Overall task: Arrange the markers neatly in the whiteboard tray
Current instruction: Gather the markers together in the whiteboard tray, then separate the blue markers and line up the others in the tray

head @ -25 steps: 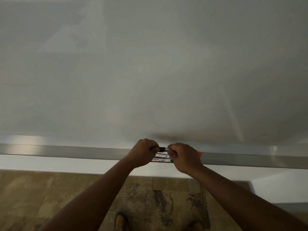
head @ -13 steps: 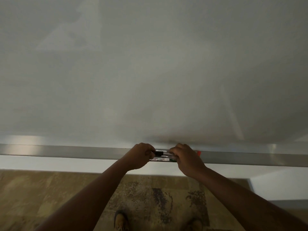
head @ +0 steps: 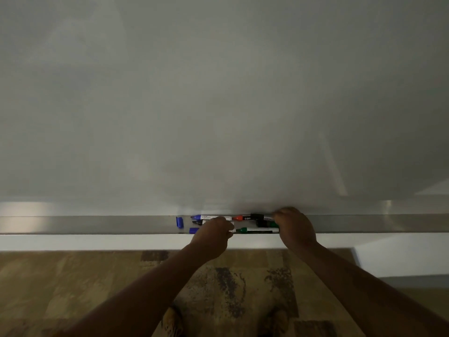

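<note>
Several markers lie lengthwise in the grey metal tray point(head: 97, 224) under the whiteboard point(head: 218, 105). A blue-tipped marker point(head: 209, 217) lies at the back left, a red-capped marker point(head: 244, 218) beside it, a green-capped marker point(head: 257, 230) at the front. A loose blue cap point(head: 179, 222) rests to the left. My left hand point(head: 213, 231) is closed over a white-bodied marker in the middle row. My right hand point(head: 294, 227) covers the right ends of the markers, fingers curled on them; what it grips is hidden.
A white wall strip runs below the tray. Patterned brown carpet point(head: 73, 288) covers the floor, and the toes of my shoes point(head: 172, 322) show at the bottom. A grey baseboard corner is at the right.
My hands, close together over one cluster before, have spread apart. The left moved slightly left and the right moved right, uncovering the markers lying in rows between them.
</note>
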The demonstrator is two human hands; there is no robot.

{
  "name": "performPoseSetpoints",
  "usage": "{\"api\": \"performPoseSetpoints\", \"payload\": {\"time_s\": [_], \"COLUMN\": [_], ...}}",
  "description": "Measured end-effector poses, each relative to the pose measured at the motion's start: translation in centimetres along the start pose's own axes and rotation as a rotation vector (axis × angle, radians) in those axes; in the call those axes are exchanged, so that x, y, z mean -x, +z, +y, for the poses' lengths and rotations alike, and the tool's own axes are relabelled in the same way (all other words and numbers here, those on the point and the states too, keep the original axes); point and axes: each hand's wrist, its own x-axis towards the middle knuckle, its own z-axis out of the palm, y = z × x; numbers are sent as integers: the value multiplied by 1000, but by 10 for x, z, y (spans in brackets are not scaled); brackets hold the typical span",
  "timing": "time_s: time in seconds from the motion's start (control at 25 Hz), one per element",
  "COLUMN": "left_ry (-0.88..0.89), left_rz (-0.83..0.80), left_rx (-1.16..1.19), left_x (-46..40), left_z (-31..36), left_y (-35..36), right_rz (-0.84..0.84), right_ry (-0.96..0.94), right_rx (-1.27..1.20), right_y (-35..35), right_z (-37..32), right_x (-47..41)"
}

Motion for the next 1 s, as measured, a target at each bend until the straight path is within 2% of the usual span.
{"api": "performPoseSetpoints", "payload": {"time_s": [0.16,0.44,0.68,1.0], "left_ry": [74,54,36,16], "left_rz": [12,17,59,72], "left_rx": [-106,-191,-111,-52], "left_x": [-14,-31,-34,-34], "left_z": [22,35,38,39], "left_y": [14,29,33,34], "right_rz": [24,91,-15,-16], "right_ry": [-46,-58,-9,-12], "right_rx": [35,-19,-43,-42], "right_y": [11,11,20,19], "right_z": [4,9,18,19], "right_x": [-1,7,9,14]}}
